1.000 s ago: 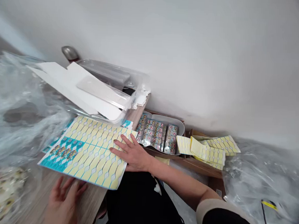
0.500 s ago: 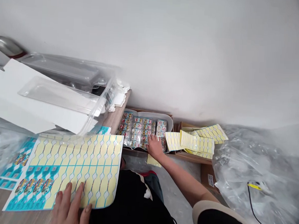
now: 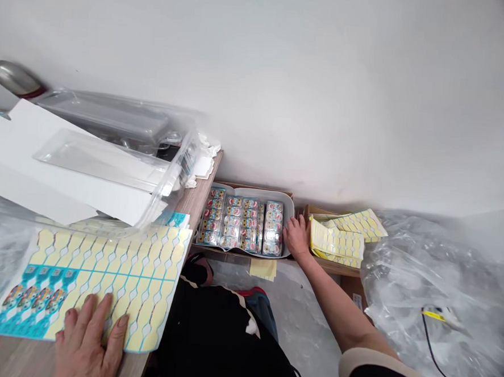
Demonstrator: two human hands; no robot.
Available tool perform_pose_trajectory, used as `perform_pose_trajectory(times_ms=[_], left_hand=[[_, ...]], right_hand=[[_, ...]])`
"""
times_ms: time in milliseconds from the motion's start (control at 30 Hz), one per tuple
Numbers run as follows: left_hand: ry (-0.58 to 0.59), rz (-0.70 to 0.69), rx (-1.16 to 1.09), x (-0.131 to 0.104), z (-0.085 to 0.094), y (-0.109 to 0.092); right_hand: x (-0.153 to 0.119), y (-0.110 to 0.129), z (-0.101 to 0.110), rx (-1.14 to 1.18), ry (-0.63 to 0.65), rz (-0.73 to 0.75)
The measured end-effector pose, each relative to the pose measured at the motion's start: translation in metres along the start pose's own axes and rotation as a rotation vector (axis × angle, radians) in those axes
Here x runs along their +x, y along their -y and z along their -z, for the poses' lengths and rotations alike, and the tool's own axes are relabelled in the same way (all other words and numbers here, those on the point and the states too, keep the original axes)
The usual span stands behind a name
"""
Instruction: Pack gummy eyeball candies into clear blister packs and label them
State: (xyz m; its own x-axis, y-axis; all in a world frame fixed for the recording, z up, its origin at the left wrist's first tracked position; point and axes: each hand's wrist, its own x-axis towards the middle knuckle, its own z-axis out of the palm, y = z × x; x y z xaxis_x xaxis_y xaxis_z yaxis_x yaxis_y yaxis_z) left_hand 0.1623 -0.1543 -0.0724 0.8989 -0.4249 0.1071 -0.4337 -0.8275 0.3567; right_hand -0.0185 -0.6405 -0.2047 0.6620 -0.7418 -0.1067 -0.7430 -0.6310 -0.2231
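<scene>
My left hand (image 3: pixel 89 340) lies with fingers spread on a sticker sheet (image 3: pixel 139 284), pressing it to the table. Most of the sheet is bare yellow backing; a few blue printed labels (image 3: pixel 35 300) remain at its left end. Lower down, my right hand (image 3: pixel 297 237) is at the right rim of a grey-lined box (image 3: pixel 288 205), between it and a second carton. Its fingers are a little apart, and I see nothing held in them. Rows of small clear packs with colourful labels (image 3: pixel 250 225) fill the lined box. Used yellow backing sheets (image 3: pixel 338 242) lie beside my right hand.
A clear plastic tub (image 3: pixel 182 133) with white card (image 3: pixel 65 171) on it stands on the table (image 3: pixel 200 199). Clear plastic bags (image 3: pixel 418 267) bulge at the right, a black cable (image 3: pixel 432 353) across them. A yellow sheet (image 3: pixel 263 269) lies on the floor below the boxes.
My right hand has moved right, from above the packs to the box's right rim. The backing sheet overhanging there has shifted right. The sticker sheet and my left hand have slid left.
</scene>
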Motion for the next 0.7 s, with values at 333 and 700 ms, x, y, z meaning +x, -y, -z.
perform_pose_trajectory(times_ms=[333, 700], left_hand=[[-0.101, -0.065, 0.071, -0.004, 0.005, -0.007], [-0.170, -0.183, 0.011, -0.003, 0.004, -0.006]], right_hand=[[0.027, 0.052, -0.041, 0.209, 0.084, -0.084], [0.038, 0.060, -0.079, 0.278, 0.213, -0.579]])
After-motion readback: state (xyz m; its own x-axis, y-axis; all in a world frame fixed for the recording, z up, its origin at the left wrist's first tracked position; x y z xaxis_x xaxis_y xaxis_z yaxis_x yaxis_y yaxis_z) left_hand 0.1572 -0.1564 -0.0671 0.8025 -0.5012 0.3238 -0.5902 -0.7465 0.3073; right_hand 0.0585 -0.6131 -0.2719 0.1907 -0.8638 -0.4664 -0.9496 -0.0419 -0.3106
